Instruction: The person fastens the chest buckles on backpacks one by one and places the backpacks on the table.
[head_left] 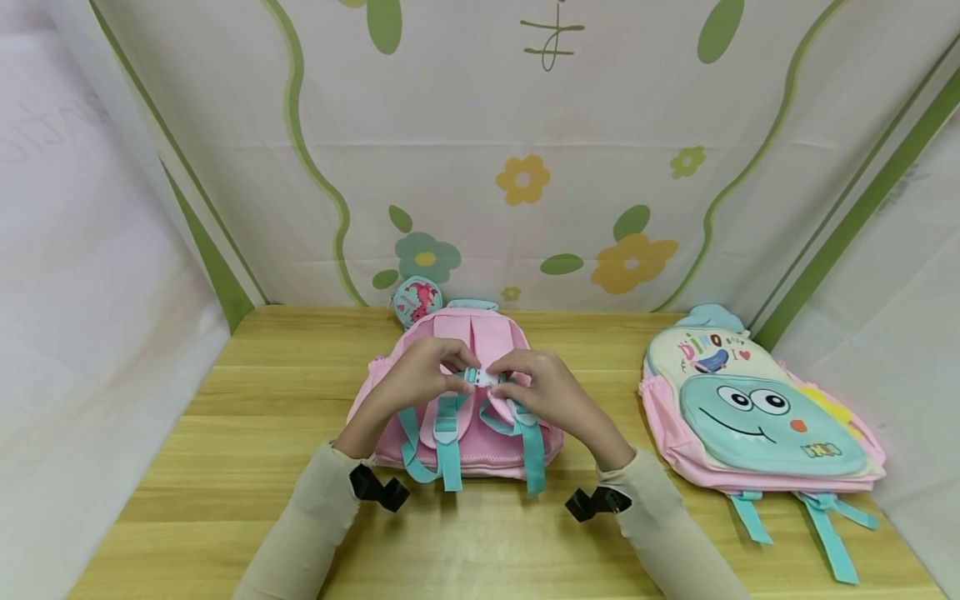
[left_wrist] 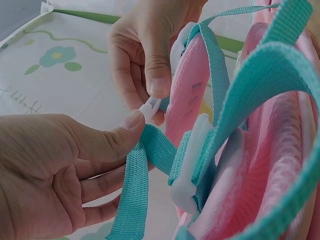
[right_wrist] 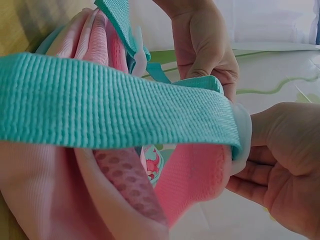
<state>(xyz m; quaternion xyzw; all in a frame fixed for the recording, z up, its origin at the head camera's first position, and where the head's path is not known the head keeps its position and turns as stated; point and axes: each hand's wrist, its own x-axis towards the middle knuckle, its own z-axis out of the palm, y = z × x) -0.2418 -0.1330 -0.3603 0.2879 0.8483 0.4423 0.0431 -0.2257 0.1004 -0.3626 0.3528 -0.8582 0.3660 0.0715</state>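
A pink backpack (head_left: 390,446) lies on the table with its shoulder-strap side up. Over its middle, both hands meet at a white plastic side-release buckle (head_left: 486,378). My left hand (head_left: 423,371) pinches its left end between thumb and fingers, where teal webbing (left_wrist: 134,187) is attached. From the other side, my right hand (head_left: 547,387) pinches the buckle's right end. In the left wrist view the two white parts sit end to end between the thumbs. Teal straps hang from white strap adjusters (head_left: 446,435). Webbing and a shoulder strap hide the buckle in the right wrist view.
A round dinosaur-print pouch (head_left: 417,300) lies at the backpack's upper left. To the right, another pink and teal backpack (head_left: 776,429) with a cartoon face lies on the wooden table (head_left: 247,467). Behind the table stands a floral cloth backdrop (head_left: 465,108).
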